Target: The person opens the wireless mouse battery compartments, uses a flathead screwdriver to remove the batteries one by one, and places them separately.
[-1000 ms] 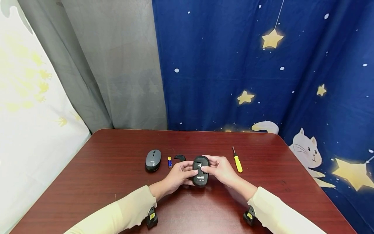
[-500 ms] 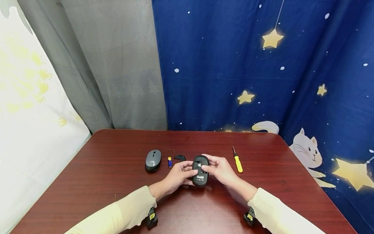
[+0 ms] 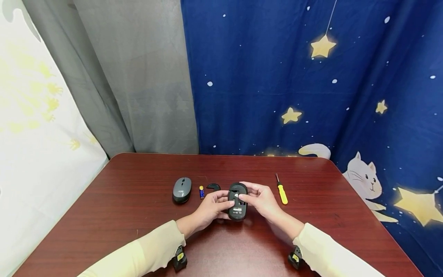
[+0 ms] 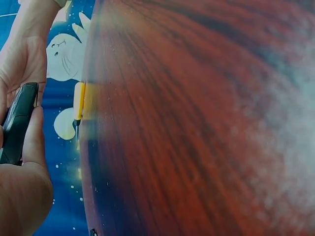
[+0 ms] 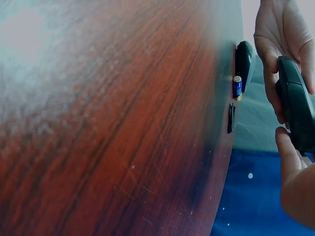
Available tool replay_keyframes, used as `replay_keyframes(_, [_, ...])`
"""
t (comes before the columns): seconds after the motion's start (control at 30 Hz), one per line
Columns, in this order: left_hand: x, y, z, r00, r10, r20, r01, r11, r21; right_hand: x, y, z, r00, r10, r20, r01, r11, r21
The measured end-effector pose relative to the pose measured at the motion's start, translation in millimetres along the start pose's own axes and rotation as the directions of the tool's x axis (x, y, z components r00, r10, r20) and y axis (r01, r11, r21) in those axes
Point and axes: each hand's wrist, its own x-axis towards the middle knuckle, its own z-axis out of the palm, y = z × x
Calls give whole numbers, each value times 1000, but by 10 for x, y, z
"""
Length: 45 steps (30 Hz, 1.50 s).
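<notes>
Your black mouse [image 3: 237,212] shows you its underside, long axis running up-down in the head view, between your left hand [image 3: 209,209] and right hand [image 3: 262,200], both gripping it.

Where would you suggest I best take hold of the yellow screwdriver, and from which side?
Probably by the yellow handle, from above on the near side: the screwdriver lies flat, its thick handle toward you, thin shaft pointing away.

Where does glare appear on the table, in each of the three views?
Head: soft pale sheen on the table, below the held mouse; left wrist: whitish haze along the right edge; right wrist: bright whitish patch at upper left.
</notes>
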Motion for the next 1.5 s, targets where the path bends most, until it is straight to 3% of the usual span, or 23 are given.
replay_keyframes(0.2, [-3,2,1,1000,4,3,-4,1000,-9,3,-25,5,1000,25,-14,-25,1000,14])
replay_keyframes(0.43, [-9,-6,2,1000,10,5,-9,1000,-16,6,-26,14,996,-28,-84,20,995,-101])
replay_keyframes(0.77, [-23,-2,10,1000,11,12,-11,1000,-8,20,-67,12,987,22,-158,-42,992,-122])
replay_keyframes(0.93, [-26,3,7,1000,8,12,-8,1000,-6,37,-64,12,985,52,-165,-63,996,-62])
replay_keyframes(1.17, [-38,13,7,1000,-6,19,6,1000,-1,50,-62,10,979,147,-139,-130,984,119])
replay_keyframes(1.5, [-55,18,4,1000,-20,12,20,1000,3,58,-113,-46,970,200,-140,-170,965,199])
